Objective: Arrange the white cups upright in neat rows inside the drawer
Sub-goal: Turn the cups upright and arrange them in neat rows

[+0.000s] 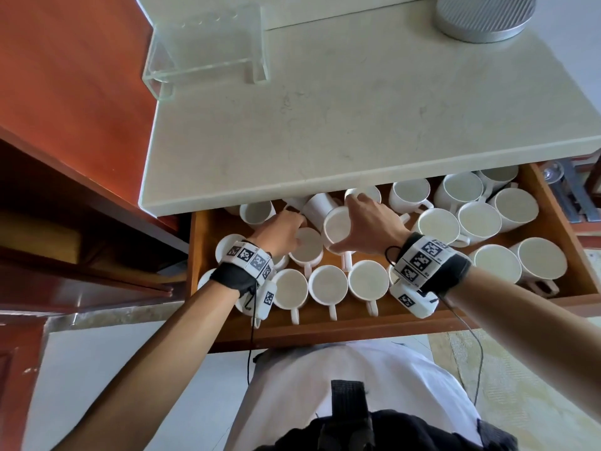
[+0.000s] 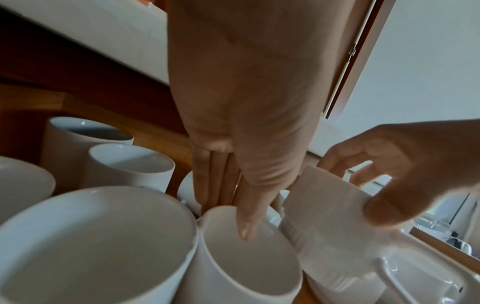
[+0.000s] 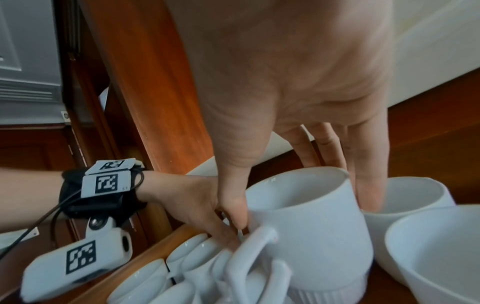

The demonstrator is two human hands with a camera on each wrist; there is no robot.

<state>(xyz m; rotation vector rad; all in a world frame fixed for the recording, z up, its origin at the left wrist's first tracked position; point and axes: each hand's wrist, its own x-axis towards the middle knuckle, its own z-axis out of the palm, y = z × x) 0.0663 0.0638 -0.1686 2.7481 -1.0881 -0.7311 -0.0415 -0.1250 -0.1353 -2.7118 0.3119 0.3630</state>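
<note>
Many white cups stand in the open wooden drawer (image 1: 325, 333); a neat front row (image 1: 328, 284) has its handles toward me. My left hand (image 1: 297, 231) pinches the rim of an upright cup (image 1: 307, 247) at mid-left, thumb (image 2: 246, 226) inside it and fingers behind. My right hand (image 1: 351, 222) grips a tilted cup (image 1: 338, 227) across its body just right of that one. In the right wrist view this cup (image 3: 311, 226) shows its handle toward the camera. A looser cluster of upright cups (image 1: 479, 218) fills the right side.
A pale stone countertop (image 1: 325, 125) overhangs the back of the drawer and hides the rear cups. On it stand a clear acrylic stand (image 1: 208, 50) and a round metal object (image 1: 484, 14). A red-brown cabinet (image 1: 65, 92) borders the left.
</note>
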